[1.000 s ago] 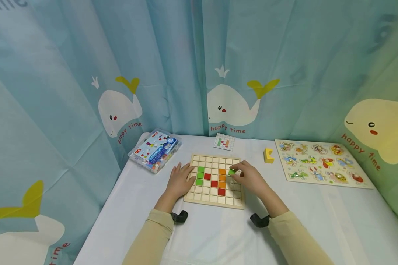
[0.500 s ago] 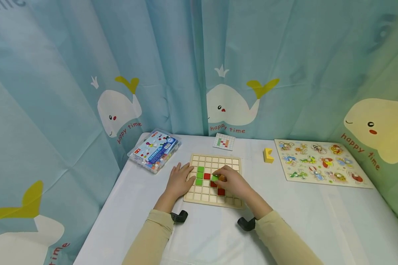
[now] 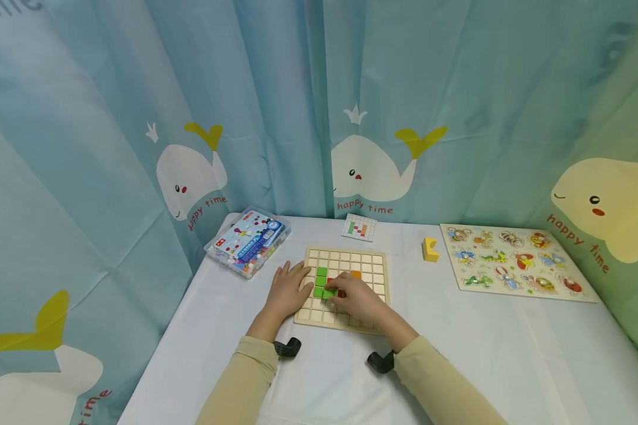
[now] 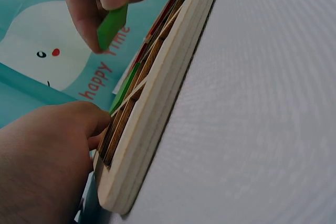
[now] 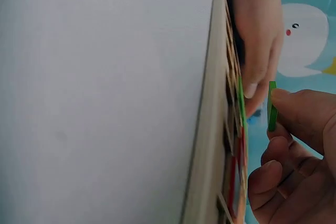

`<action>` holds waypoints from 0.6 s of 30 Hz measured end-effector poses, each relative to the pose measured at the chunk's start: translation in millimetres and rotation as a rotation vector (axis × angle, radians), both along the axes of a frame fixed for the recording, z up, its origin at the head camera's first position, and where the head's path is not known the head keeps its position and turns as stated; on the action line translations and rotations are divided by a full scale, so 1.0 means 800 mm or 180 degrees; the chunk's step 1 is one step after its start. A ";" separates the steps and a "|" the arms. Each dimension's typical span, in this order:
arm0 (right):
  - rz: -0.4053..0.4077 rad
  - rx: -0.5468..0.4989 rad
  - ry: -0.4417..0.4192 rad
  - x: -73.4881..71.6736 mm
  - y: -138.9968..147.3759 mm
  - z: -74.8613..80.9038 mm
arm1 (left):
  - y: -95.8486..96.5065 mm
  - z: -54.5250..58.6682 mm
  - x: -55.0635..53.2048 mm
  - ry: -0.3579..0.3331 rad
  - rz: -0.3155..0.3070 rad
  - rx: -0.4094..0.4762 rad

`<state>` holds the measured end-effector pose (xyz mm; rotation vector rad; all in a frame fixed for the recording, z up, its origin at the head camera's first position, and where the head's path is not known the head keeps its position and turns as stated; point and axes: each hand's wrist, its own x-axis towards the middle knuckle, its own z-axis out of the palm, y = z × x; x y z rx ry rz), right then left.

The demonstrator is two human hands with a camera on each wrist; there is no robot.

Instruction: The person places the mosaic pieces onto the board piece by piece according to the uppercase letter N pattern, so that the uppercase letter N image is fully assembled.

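A square wooden grid board (image 3: 329,317) lies on the table in the head view. My left hand (image 3: 288,289) rests on its left edge with the fingers extended. Between thumb and fingertips my right hand (image 3: 358,298) pinches a green square tile (image 3: 328,294). Both wrist views show this tile (image 5: 272,106) held above the board, apart from it. Green tiles (image 3: 321,272) sit in cells near the left hand. An orange tile (image 3: 355,274) and parts of red tiles (image 3: 342,293) show around the right hand, which hides others.
Behind the board lies a small pattern card (image 3: 359,228). A clear plastic box (image 3: 248,241) with a printed lid is at the back left. To the right are a yellow block (image 3: 430,249) and an insect puzzle board (image 3: 516,262). A whale-print curtain (image 3: 276,147) borders the table.
My right hand has carried the green tile leftward across the board, from its right part to beside the lowest green tile. The left hand has stayed in place.
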<state>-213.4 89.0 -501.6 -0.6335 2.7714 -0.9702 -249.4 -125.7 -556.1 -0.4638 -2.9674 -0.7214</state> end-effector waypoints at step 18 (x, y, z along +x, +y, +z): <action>0.0245 0.0354 0.0152 -0.001 -0.025 -0.016 | -0.001 -0.004 -0.002 0.0022 0.0017 -0.0029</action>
